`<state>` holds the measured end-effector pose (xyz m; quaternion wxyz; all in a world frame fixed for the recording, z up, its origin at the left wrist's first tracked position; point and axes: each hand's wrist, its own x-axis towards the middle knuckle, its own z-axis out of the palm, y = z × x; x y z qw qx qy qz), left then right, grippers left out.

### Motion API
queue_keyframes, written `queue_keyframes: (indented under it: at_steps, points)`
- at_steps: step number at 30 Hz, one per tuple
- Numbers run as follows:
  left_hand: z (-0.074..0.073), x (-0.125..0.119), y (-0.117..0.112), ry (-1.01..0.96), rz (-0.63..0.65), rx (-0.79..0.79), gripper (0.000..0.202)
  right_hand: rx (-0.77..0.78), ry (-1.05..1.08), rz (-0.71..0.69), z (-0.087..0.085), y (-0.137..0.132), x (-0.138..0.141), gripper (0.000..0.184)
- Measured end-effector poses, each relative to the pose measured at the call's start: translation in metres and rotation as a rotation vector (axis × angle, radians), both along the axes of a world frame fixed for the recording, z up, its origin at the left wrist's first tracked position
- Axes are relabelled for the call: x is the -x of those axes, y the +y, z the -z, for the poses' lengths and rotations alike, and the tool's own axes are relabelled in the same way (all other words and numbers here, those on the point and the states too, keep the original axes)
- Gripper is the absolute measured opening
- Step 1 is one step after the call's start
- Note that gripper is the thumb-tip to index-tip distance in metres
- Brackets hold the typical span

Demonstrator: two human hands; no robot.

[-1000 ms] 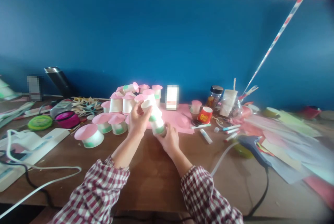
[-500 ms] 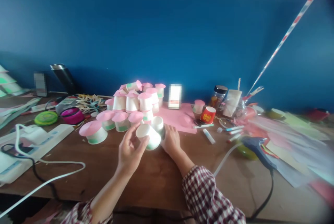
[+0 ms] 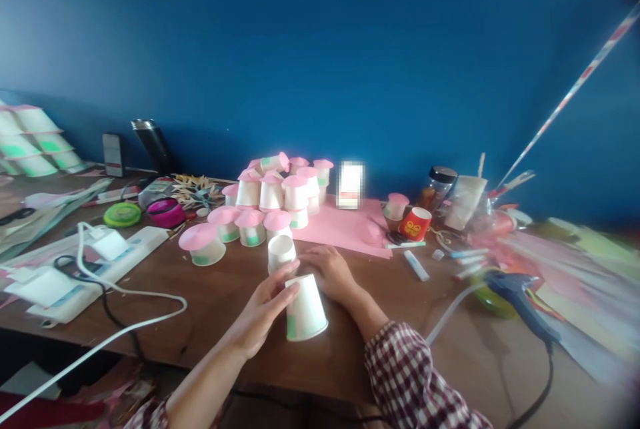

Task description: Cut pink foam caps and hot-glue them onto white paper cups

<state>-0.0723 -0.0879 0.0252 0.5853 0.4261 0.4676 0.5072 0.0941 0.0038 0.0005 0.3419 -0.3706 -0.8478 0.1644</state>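
My left hand [image 3: 260, 312] grips a white paper cup [image 3: 306, 312] with a green band. The cup stands upside down on the brown table [image 3: 210, 295], near its front edge, and my fingertips are on its upturned bottom. My right hand [image 3: 331, 272] lies flat on the table just behind that cup. Its fingers stretch left toward a short stack of white cups [image 3: 281, 252] standing mouth up; I cannot tell whether they touch it. Both sleeves are red-and-white plaid.
Several pink-capped cups [image 3: 273, 197] are piled behind, beside a pink paper sheet [image 3: 340, 229]. A red cup [image 3: 415, 223], glue stick [image 3: 416, 265] and blue glue gun [image 3: 520, 292] lie right. A power strip [image 3: 90, 269] and white cable [image 3: 125, 332] lie left.
My left hand pulled one cup off the stack, turned it over and brought it down onto the table near the front edge. My right hand lowered to the table. The view shifted left.
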Motion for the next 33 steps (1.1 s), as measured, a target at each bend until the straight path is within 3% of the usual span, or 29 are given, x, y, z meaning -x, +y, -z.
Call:
queue_keyframes:
  at_steps: [5, 9, 16, 21, 27, 30, 33]
  points:
    - [0.006, 0.004, 0.004, -0.027, -0.049, 0.072, 0.057, 0.03, -0.007, 0.066, 0.003, 0.001, 0.0, 0.035]
    - [0.007, 0.008, 0.002, 0.041, -0.031, 0.031, 0.049, 0.038, -0.013, 0.1, 0.006, 0.002, 0.0, 0.034]
    - [0.006, 0.025, -0.019, 0.098, 0.027, -0.012, 0.048, 0.043, -0.023, 0.102, 0.006, 0.001, -0.001, 0.033]
    - [0.001, 0.024, -0.034, 0.095, 0.262, -0.009, 0.049, 0.09, -0.009, 0.126, 0.003, -0.004, 0.002, 0.047]
    - [-0.011, 0.016, -0.032, 0.146, 0.536, -0.027, 0.056, 0.196, 0.114, 0.117, -0.01, -0.01, 0.028, 0.078]
    - [-0.007, 0.018, -0.033, 0.163, 0.591, -0.014, 0.058, 0.277, 0.107, 0.101, -0.018, -0.011, 0.044, 0.092]
    - [0.003, 0.022, -0.037, 0.173, 0.586, 0.01, 0.059, 0.272, 0.068, 0.074, -0.02, -0.01, 0.055, 0.09]
